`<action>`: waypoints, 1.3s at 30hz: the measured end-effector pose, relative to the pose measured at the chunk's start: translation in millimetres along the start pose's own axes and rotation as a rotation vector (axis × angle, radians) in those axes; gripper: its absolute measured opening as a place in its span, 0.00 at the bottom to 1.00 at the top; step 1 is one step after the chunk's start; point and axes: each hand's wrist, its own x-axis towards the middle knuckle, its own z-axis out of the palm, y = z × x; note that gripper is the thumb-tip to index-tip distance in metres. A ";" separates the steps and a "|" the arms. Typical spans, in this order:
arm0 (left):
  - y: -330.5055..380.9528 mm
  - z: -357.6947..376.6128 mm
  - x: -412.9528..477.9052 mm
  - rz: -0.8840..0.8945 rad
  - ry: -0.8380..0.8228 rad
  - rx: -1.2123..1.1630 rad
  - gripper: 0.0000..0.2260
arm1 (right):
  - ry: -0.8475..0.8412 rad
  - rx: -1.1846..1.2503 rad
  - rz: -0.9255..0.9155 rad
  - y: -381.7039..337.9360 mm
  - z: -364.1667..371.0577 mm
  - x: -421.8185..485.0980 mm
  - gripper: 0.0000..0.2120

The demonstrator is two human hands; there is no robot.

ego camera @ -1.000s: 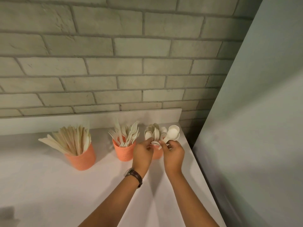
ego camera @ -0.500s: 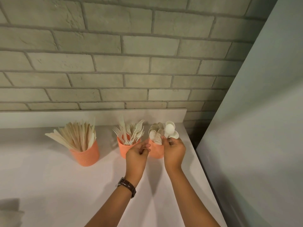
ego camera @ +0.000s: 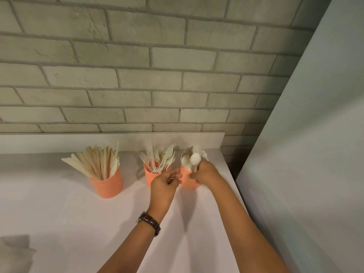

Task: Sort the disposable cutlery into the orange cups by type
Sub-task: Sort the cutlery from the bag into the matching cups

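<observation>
Three orange cups stand in a row on the white counter (ego camera: 59, 213). The left cup (ego camera: 107, 185) is full of knives (ego camera: 98, 162). Forks (ego camera: 159, 158) fill the middle cup (ego camera: 148, 175). The right cup (ego camera: 187, 183) has several white spoons in it. My right hand (ego camera: 206, 172) is at the right cup's rim and pinches the handle of a white spoon (ego camera: 195, 159), whose bowl stands upright over the cup. My left hand (ego camera: 165, 184) hovers in front of the middle cup with its fingers loosely curled and nothing visible in them.
A brick wall (ego camera: 157, 85) and a low white ledge (ego camera: 59, 142) close off the back. A tall pale panel (ego camera: 305, 154) rises just beyond the counter's right edge. Something grey (ego camera: 13, 253) lies at the near left corner.
My right hand has lowered its spoons from above the right cup down to the rim. My left hand has pulled back from the spoons toward the front of the middle cup.
</observation>
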 end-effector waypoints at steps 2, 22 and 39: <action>3.4 -6.1 -1.0 0.001 -0.006 -0.019 0.16 | 0.022 -0.081 -0.027 0.5 -3.9 0.0 0.25; 31.9 -308.3 -134.3 0.085 -0.106 0.497 0.12 | 0.002 0.041 -0.414 -40.0 169.1 -186.6 0.08; -39.1 -539.3 -146.6 -0.018 0.187 0.834 0.15 | -0.074 -0.056 -0.551 -208.0 366.9 -240.5 0.08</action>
